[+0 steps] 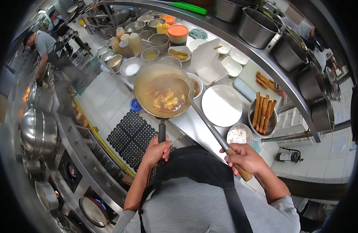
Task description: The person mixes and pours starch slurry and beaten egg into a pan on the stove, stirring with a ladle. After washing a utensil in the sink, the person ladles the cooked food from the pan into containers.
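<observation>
My left hand [155, 151] is closed around the black handle of a wok [144, 83], which is held up in front of me beside the steel counter. Brown sauce with pale, lumpy pieces of food [165, 100] lies inside it. My right hand [245, 158] grips the wooden end of a long metal ladle [208, 125]. The ladle's head reaches over the wok's right side, and its contact with the food is hard to make out. Just right of the wok, partly covered, sits a white bowl [198, 83] with brown contents. A round white plate [221, 105] lies nearer my right hand.
A steel bowl of fried rolls [263, 116] and a bowl of speckled white stuff [239, 134] stand at the counter's right. Bottles and an orange-lidded tub [178, 33] stand behind. Pots [258, 27] line the overhead shelf. Stove burners [72, 171] run along the left; a co-worker [47, 46] stands there.
</observation>
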Tool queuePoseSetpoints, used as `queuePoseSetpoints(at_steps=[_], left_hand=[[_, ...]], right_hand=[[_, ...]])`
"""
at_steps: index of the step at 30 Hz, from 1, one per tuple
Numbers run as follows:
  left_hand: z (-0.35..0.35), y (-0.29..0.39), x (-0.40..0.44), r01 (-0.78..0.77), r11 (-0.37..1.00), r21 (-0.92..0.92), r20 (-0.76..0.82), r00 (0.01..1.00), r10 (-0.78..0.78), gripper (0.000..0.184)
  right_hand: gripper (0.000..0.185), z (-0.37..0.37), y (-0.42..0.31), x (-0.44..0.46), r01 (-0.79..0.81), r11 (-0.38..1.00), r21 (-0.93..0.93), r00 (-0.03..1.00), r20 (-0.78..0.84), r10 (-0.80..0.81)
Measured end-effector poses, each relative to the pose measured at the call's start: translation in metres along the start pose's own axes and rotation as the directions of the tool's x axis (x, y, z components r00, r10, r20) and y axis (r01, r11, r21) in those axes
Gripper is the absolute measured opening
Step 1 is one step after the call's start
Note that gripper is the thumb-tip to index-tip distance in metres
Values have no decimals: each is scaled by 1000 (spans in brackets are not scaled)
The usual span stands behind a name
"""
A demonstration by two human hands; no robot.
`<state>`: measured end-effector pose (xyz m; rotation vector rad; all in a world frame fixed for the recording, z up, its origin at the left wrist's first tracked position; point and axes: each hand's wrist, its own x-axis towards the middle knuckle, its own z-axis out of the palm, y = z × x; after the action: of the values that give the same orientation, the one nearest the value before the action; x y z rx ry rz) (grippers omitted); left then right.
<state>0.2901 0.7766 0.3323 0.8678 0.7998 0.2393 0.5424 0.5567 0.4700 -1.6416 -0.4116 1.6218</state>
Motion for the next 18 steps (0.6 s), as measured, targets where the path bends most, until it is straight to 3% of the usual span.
queuePoseSetpoints(at_steps=[9,18], left_hand=[[-9,-8,1,-18,999,-31,-7,1000,18,21],[-14,-11,-5,-9,997,-71,15,1000,10,21]], right_hand=[[42,8,-24,-12,-203,896,395,959,264,101],[42,-3,-27,10,-275,754,597,872,484,-66]])
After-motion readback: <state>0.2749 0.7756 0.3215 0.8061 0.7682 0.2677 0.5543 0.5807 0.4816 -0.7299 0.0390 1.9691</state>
